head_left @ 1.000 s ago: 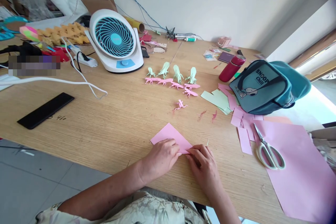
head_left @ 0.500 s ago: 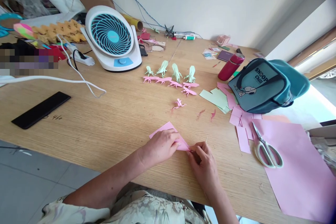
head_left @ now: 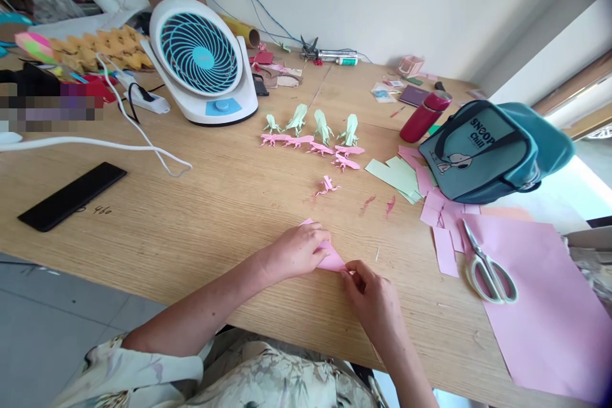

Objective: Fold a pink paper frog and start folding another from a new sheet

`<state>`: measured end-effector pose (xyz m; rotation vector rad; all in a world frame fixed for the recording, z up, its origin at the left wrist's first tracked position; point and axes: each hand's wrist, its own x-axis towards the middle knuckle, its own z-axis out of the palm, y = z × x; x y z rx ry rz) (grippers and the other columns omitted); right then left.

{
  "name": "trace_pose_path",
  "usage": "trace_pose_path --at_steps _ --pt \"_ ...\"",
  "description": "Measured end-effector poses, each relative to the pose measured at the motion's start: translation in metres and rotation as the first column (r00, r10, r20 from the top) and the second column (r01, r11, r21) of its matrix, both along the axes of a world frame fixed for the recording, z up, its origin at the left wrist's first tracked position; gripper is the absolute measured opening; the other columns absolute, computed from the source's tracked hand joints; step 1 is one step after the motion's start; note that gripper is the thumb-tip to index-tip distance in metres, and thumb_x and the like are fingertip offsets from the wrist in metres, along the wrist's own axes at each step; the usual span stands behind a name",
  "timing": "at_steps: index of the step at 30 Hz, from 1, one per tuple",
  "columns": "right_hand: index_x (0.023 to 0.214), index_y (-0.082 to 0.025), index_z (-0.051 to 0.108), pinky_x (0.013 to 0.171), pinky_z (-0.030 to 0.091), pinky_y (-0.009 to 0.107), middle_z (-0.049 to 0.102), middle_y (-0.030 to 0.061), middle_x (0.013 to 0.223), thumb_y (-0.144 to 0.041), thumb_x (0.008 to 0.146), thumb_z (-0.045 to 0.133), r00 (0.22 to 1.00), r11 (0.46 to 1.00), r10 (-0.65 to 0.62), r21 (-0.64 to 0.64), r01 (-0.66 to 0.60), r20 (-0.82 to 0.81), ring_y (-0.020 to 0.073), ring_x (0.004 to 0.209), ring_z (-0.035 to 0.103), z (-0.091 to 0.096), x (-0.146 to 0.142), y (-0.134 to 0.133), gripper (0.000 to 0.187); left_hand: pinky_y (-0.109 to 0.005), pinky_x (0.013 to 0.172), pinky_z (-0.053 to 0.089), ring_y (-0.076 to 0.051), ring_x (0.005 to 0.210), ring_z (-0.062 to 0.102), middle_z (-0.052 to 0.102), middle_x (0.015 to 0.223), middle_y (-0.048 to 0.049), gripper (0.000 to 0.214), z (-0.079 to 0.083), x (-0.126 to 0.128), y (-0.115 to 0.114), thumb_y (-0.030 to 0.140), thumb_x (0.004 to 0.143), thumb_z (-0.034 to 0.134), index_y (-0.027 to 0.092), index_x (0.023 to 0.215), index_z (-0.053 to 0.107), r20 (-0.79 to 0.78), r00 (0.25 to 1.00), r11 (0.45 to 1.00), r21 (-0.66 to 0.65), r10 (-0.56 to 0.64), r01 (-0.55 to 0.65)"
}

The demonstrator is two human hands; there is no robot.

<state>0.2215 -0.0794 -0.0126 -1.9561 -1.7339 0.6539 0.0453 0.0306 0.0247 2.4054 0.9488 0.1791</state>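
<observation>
A small folded pink paper [head_left: 332, 260] lies on the wooden table [head_left: 201, 223] near its front edge. My left hand [head_left: 296, 248] rests on top of it with the fingers curled down, covering most of the sheet. My right hand [head_left: 373, 293] pinches the paper's right corner between thumb and fingertips. Only a pink strip shows between the two hands.
Green and pink folded paper figures [head_left: 315, 137] stand in rows mid-table, with one pink figure [head_left: 326, 186] apart. Scissors [head_left: 488, 264] lie on a large pink sheet [head_left: 545, 306] at right, beside a teal bag [head_left: 492, 150], a red bottle [head_left: 423, 116], a fan [head_left: 203, 64] and a black bar [head_left: 71, 196].
My left hand has slid forward over the pink paper, so less of the sheet shows. My right hand has stayed at the right corner. The view has shifted slightly.
</observation>
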Motion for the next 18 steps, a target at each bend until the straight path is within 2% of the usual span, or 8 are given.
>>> trace_pose_path --at_steps 3,8,11,18 --pt "0.082 -0.024 0.063 0.052 0.038 0.025 0.061 -0.0012 0.066 -0.032 0.091 0.052 1.0 0.998 -0.014 0.065 0.013 0.005 0.0155 0.055 0.056 -0.002 -0.002 -0.002 0.016 -0.032 0.085 0.048 -0.02 0.096 0.059 0.062 0.094 -0.0055 0.013 0.001 0.003 0.0 0.017 0.09 0.052 0.016 0.08 0.059 -0.061 0.998 1.0 0.003 0.012 -0.012" --pt "0.103 -0.022 0.064 0.063 0.048 0.029 0.061 0.0062 0.095 -0.024 0.092 0.049 0.998 0.978 -0.065 0.196 0.067 -0.02 0.0175 0.07 0.061 -0.01 -0.003 -0.01 0.019 -0.032 0.082 0.05 -0.021 0.093 0.059 0.06 0.097 -0.0067 0.014 -0.005 0.005 -0.002 0.018 0.092 0.05 0.016 0.085 0.061 -0.11 0.992 0.997 0.064 0.057 -0.051" --pt "0.103 -0.021 0.062 0.065 0.05 0.032 0.06 0.0069 0.096 -0.022 0.092 0.049 0.996 0.971 -0.067 0.227 0.078 -0.054 0.0177 0.07 0.06 -0.014 -0.003 -0.013 0.018 -0.033 0.084 0.05 -0.02 0.092 0.059 0.058 0.097 -0.0067 0.013 -0.008 0.005 -0.001 0.018 0.091 0.05 0.016 0.084 0.061 -0.097 0.994 0.997 0.06 0.051 -0.045" --pt "0.087 -0.022 0.064 0.062 0.045 0.03 0.056 0.0044 0.085 -0.023 0.09 0.052 0.997 0.985 -0.069 0.154 0.073 -0.026 0.0184 0.07 0.058 -0.01 -0.001 -0.004 0.012 -0.029 0.082 0.047 -0.018 0.09 0.059 0.058 0.099 -0.0046 0.011 -0.01 0.003 0.005 0.015 0.09 0.051 0.016 0.088 0.062 -0.055 0.997 0.999 -0.016 0.044 -0.045"
